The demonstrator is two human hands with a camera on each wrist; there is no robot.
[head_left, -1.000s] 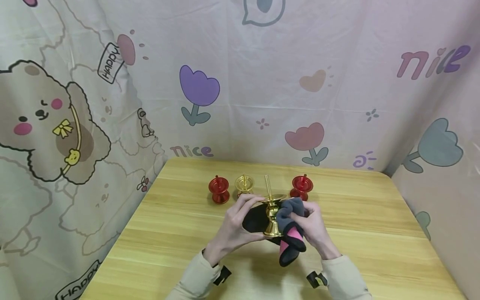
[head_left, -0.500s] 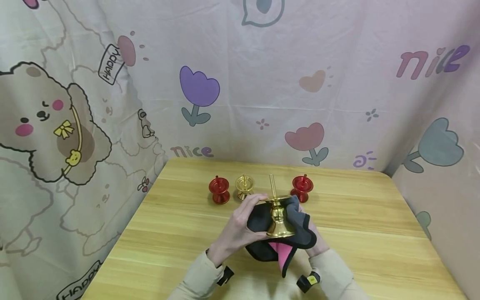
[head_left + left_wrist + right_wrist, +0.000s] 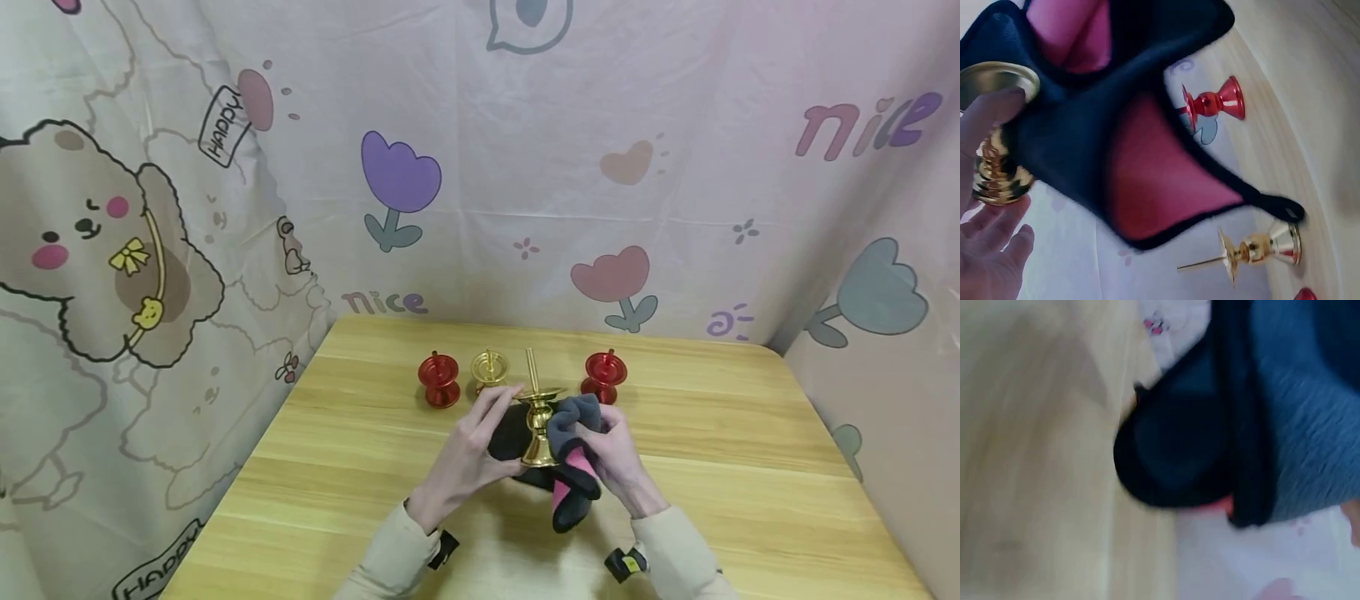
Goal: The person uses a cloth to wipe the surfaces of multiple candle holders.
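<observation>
So the left hand (image 3: 467, 450) is gripping a gold candle holder (image 3: 538, 425), thumb at the base and fingers up by the dish. It's holding the thing off the table (image 3: 750, 467), spike up and leaning a bit. The right hand (image 3: 622, 458) is pinching a gray, black and pink cloth (image 3: 573, 425) and, going by the head view, bunching it against the holder's right side. The right wrist view is coming out too blurry to add much on those fingers.

As for progress, it's looking like the cloth work on this one is underway and isn't finished, since both hands are staying busy, cloth and metal together. Setting the holder down is probably what's remaining for this piece.

Behind the hands, a red holder (image 3: 438, 383), a second gold holder (image 3: 489, 371) and another red holder (image 3: 603, 379) are standing upright toward the back. Nobody's touching those, and nothing is showing whether they're already done or are waiting their turn.
</observation>
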